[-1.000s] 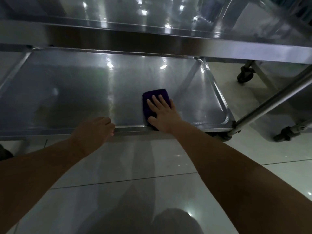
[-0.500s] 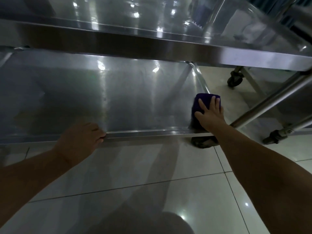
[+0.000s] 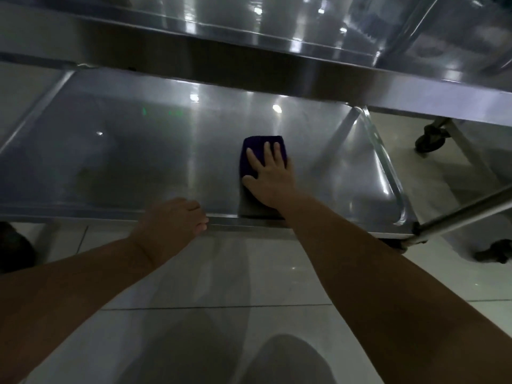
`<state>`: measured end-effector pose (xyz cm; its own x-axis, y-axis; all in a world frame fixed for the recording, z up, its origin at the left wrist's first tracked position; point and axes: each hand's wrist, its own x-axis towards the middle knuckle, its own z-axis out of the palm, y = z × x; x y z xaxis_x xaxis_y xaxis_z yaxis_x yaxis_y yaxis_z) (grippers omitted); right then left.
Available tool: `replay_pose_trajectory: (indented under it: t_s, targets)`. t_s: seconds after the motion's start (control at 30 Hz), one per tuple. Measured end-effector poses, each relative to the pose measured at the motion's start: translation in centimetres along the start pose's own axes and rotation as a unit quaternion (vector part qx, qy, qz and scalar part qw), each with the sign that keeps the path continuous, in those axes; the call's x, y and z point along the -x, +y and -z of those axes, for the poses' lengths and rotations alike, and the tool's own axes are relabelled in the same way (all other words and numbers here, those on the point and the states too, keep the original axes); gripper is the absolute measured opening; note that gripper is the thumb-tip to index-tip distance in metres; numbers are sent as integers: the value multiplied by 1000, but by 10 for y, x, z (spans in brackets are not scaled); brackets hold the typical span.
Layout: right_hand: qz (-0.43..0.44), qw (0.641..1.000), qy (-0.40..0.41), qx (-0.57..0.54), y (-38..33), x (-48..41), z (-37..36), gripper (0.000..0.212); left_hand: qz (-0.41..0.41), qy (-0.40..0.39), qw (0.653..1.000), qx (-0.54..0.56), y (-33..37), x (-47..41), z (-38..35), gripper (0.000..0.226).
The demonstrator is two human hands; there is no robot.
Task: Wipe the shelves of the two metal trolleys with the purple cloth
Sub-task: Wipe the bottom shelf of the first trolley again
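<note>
Head camera looked down on a job I judged only partly done. The right grip [image 3: 273, 184] lay flat, fingers straight and spread, pressing the purple cloth [image 3: 255, 141] onto the lower shelf [image 3: 138, 162] right of its middle, near the front rim. The left grip [image 3: 177, 220] was curled over that front rim, holding it, apparently to steady the trolley. The wipe was under way on this shelf. The steel gleamed all over, so I could not say which stretches had been covered, nor whether the upper shelf [image 3: 249, 26] had been done. A second trolley would be left to check too. Off to the right there was what looked like part of another frame, though I could not be sure.

By count there were one cloth, two bare grips and two shelves in sight. Two castors showed clearly at the right, the far castor [image 3: 428, 139] and the near castor [image 3: 493, 250], standing on the tiled floor [image 3: 221, 273].
</note>
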<state>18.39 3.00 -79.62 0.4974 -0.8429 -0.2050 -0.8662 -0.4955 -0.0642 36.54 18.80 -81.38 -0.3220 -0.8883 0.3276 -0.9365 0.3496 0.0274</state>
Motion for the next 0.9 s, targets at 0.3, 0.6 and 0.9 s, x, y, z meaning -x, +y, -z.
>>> replay_pose_trajectory:
  t_s: [0.3, 0.6, 0.9]
  targets:
    - [124, 991, -41, 8, -93, 0, -5, 63, -4, 3, 999, -35, -32, 28, 22, 22]
    - [119, 993, -15, 10, -44, 49, -15, 61, -35, -26, 998, -49, -27, 26, 25, 25]
    - [-75, 997, -31, 20, 91, 105, -4, 62, -82, -15, 995, -59, -28, 23, 19, 32]
